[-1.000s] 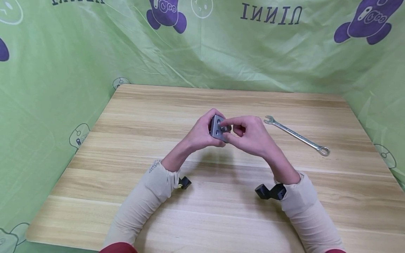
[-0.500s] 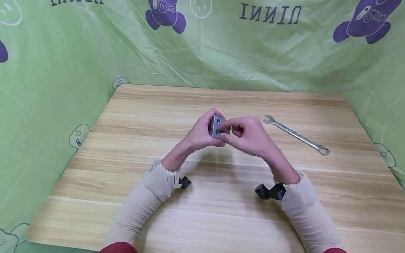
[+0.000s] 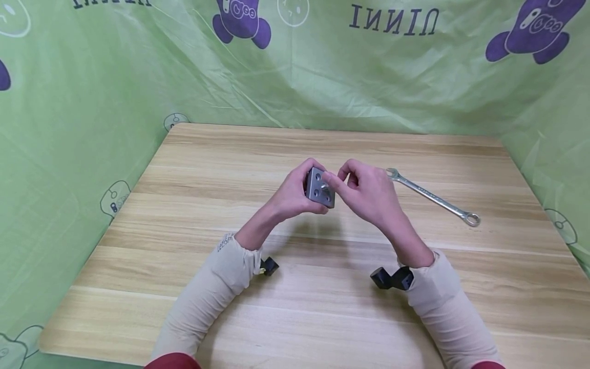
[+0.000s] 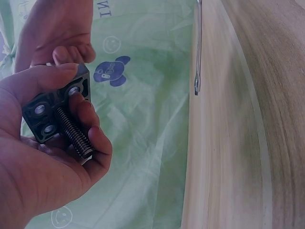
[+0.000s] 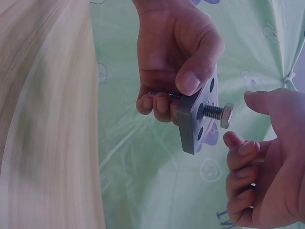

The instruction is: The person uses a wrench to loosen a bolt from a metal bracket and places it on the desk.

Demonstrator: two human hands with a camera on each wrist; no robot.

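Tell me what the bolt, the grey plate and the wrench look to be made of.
Bolt: bright metal, probably steel; its hex head and threads glint.
Grey plate: smooth matte front, dark recessed back; could be painted metal or moulded plastic.
Wrench: shiny silver metal, likely chromed steel, judging by the highlights.

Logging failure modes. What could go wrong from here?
Drop: only the left hand holds the block above the table; its grip could loosen.
Miss: the right hand is off the bolt and might fumble its head.
Scrape: the bolt's threaded end lies by the left hand's fingers; turning could rub them.
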